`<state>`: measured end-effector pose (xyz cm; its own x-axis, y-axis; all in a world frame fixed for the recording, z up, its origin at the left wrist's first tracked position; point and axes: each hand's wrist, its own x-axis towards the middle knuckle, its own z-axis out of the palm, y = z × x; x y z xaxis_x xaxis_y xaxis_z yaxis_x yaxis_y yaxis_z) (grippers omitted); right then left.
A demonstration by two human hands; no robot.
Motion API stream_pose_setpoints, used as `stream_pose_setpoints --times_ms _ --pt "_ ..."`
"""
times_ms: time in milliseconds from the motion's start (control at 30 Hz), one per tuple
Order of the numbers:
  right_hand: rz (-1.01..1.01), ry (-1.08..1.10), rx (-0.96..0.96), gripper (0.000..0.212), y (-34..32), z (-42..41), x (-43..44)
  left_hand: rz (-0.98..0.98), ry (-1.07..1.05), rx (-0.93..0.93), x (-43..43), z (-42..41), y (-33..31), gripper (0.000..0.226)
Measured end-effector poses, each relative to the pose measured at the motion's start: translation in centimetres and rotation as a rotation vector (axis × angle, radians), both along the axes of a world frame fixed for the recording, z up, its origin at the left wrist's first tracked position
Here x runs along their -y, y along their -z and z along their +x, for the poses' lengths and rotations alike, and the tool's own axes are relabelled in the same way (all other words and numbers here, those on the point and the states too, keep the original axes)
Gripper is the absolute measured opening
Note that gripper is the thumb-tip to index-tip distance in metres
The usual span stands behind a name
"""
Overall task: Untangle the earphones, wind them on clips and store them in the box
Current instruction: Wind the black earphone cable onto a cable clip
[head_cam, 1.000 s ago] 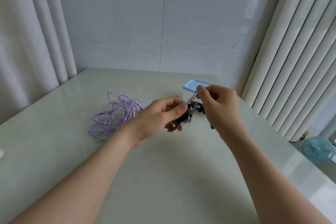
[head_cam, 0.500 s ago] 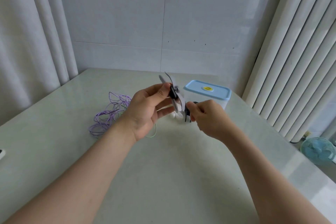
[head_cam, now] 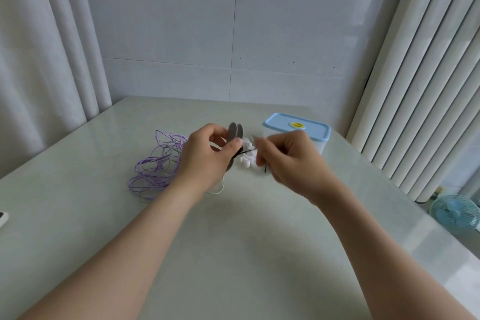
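My left hand (head_cam: 207,157) grips a grey winding clip (head_cam: 233,132) upright, thumb pressed on its middle where a black earphone cable (head_cam: 246,151) is wound. My right hand (head_cam: 291,161) pinches the free end of that black cable just right of the clip and is blurred by motion. A tangle of purple earphone cable (head_cam: 155,163) lies on the table to the left, partly hidden by my left wrist, with a pale green strand (head_cam: 219,189) below the hand. A clear box with a light blue lid (head_cam: 296,127) stands shut behind my right hand.
Several small white clips (head_cam: 246,161) lie on the pale table (head_cam: 233,241) between my hands. A white object (head_cam: 2,218) pokes in at the left edge. Curtains hang left and right; a small blue fan (head_cam: 454,213) stands on the floor at right.
My left hand has turned the clip upright and lifted it slightly. My right hand has swung round the clip with the black cable, moving right and uncovering the white clips.
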<state>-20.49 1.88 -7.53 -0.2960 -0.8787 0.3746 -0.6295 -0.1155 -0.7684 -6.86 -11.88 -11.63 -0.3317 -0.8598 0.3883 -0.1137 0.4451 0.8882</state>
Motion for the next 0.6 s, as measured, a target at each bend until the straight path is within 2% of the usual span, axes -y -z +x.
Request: stream_pose_setpoints --times_ms 100,200,367,467,600 --pt "-0.228 0.242 -0.173 0.041 0.6 -1.3 1.0 0.058 0.194 0.082 -0.4 0.0 0.2 0.012" --pt "-0.26 0.376 -0.221 0.041 1.0 -2.8 1.2 0.085 0.375 0.117 -1.2 -0.1 0.0 0.015" --pt "-0.254 0.396 -0.234 0.033 1.4 -3.5 1.4 0.183 0.619 0.094 -2.4 -0.1 -0.7 0.023" --pt "-0.182 0.427 -0.204 0.032 1.6 -3.7 1.5 0.25 0.637 -0.008 -2.6 -0.2 -0.9 0.031" --pt "-0.088 0.449 -0.045 0.029 1.8 -3.5 1.4 0.319 0.52 -0.156 -2.5 -0.1 -1.2 0.02"
